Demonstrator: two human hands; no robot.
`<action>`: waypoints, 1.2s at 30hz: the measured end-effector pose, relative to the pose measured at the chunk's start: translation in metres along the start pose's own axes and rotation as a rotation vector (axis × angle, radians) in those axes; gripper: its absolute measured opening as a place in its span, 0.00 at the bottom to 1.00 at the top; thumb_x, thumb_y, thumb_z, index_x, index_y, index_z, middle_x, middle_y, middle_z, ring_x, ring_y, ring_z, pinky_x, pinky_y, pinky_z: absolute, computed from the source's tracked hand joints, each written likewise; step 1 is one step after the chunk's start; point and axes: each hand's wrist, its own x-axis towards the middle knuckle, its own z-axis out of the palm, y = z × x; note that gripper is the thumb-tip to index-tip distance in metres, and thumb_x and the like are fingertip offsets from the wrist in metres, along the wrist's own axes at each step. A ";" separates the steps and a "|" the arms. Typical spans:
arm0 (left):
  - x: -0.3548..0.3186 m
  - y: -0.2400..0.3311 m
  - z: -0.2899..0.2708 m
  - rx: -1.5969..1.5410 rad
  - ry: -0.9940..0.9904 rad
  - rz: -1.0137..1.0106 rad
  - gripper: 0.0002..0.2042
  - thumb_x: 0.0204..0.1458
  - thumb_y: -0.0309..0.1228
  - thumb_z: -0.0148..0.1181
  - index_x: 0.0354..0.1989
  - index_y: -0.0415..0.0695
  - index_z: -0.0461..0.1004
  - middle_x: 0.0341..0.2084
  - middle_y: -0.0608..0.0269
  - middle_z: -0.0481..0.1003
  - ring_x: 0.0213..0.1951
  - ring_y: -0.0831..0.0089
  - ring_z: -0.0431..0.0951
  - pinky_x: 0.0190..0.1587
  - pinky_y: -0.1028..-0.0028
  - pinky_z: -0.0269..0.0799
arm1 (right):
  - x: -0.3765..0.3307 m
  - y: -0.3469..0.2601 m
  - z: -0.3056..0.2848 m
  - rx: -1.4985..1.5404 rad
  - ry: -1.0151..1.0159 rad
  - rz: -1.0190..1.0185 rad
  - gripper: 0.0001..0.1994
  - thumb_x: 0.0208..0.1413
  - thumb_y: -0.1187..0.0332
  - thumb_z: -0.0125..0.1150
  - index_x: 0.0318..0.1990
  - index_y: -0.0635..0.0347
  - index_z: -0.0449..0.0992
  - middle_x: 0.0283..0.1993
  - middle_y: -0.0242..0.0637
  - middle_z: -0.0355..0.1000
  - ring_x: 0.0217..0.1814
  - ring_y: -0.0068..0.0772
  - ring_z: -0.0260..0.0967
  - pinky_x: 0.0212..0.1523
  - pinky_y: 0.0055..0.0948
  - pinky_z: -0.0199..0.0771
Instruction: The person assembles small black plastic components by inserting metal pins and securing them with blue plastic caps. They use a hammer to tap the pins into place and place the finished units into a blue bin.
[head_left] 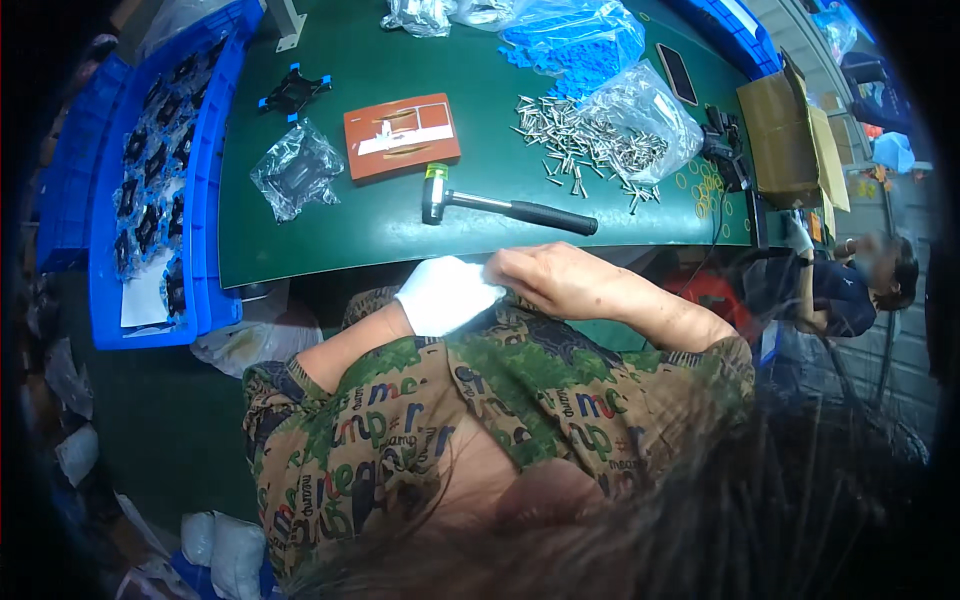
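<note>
My left hand (447,296), in a white glove, meets my bare right hand (543,276) just in front of the table's near edge. Both hands are closed, the right with its fingers curled in a pinch. Whatever is between them is hidden or too small to make out. Beyond them on the green table (330,235) lies a hammer (515,211) with a black grip and a yellow-green tip. Past it are a reddish-brown box (402,138), a plastic-wrapped dark part (298,172) and an unwrapped black four-armed part (295,93) with blue tips.
Metal pins (570,140) spill beside a clear bag (650,115), near blue pieces (565,65) in plastic. Yellow rings (708,190), a phone (677,73) and an open cardboard box (780,140) are at right. A blue crate (207,200) of wrapped parts stands left. Another person (845,295) is at far right.
</note>
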 end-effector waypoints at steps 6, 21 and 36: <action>0.001 0.004 0.000 0.135 -0.032 -0.007 0.16 0.61 0.43 0.55 0.30 0.45 0.80 0.20 0.57 0.77 0.24 0.58 0.78 0.28 0.61 0.71 | -0.001 -0.002 0.002 0.067 0.025 0.035 0.08 0.65 0.70 0.53 0.49 0.59 0.69 0.41 0.49 0.76 0.44 0.58 0.76 0.42 0.49 0.75; 0.009 0.008 -0.001 0.140 -0.099 -0.090 0.19 0.61 0.46 0.54 0.27 0.45 0.81 0.18 0.59 0.77 0.23 0.61 0.78 0.28 0.62 0.71 | -0.006 0.013 0.004 0.086 -0.002 0.033 0.09 0.68 0.67 0.51 0.50 0.59 0.70 0.40 0.48 0.76 0.44 0.55 0.76 0.44 0.44 0.75; 0.012 0.005 -0.003 0.114 -0.100 0.011 0.16 0.64 0.43 0.50 0.31 0.45 0.75 0.21 0.55 0.76 0.26 0.53 0.77 0.30 0.58 0.71 | -0.015 0.023 -0.006 0.146 0.024 0.173 0.14 0.66 0.58 0.55 0.41 0.60 0.78 0.32 0.51 0.74 0.38 0.54 0.75 0.40 0.46 0.73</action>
